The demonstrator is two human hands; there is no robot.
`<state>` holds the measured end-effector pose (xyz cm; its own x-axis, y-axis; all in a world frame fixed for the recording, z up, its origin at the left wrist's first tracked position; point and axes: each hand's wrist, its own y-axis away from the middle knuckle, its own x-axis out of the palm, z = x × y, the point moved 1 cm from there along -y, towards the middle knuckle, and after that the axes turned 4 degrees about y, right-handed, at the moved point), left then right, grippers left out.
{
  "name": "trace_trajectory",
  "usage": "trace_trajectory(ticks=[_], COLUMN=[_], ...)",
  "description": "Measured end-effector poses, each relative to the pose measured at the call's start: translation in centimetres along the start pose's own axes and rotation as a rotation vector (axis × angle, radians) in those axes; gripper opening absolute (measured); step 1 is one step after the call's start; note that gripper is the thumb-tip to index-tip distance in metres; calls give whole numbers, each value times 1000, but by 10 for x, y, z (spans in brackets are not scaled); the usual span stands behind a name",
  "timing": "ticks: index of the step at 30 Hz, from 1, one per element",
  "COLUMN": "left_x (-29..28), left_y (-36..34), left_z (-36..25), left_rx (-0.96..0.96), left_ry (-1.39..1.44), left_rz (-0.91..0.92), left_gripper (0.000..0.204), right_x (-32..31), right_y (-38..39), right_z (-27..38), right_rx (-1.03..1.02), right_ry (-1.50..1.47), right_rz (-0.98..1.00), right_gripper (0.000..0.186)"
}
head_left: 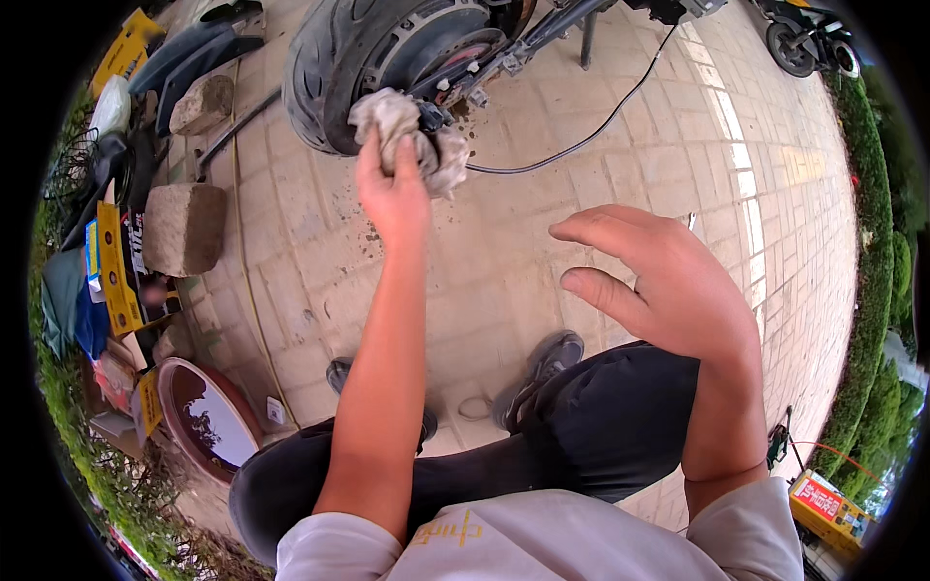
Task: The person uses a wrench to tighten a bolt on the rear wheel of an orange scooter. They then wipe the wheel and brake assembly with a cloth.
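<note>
My left hand reaches forward, its fingers closed on a crumpled, dirty white rag. The rag is against the hub side of a black wheel with a thick tyre, near the axle end of a dark metal swingarm. The part right behind the rag is hidden. Over the paving to the right, my right hand hangs in the air with thumb and fingers apart, holding nothing. A black cable curves from beside the rag up toward the vehicle.
Two stone blocks, a yellow box and a basin of water stand on the left. A thin cord runs along the paving. A small wrench-like tool lies right of my right hand. A parked motorbike is at the far right.
</note>
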<state>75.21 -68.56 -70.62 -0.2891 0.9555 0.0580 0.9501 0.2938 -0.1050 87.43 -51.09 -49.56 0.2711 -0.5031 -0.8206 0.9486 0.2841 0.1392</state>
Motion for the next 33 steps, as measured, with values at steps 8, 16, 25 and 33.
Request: trace_trajectory(ticks=[8, 16, 25, 33], left_x=[-2, -15, 8, 7], left_y=[19, 23, 9, 55], left_z=[37, 41, 84, 30], left_rx=[-217, -585, -809, -247], left_ry=[132, 676, 744, 105], left_rz=[-148, -343, 83, -91], left_gripper=[29, 30, 32, 36], right_x=[-6, -5, 1, 3], right_y=[8, 29, 14, -7], right_z=[8, 4, -9, -15], right_rx=[14, 74, 61, 41], right_ry=[16, -40, -59, -89], right_rz=[-44, -16, 28, 146], right_gripper=[32, 33, 33, 40])
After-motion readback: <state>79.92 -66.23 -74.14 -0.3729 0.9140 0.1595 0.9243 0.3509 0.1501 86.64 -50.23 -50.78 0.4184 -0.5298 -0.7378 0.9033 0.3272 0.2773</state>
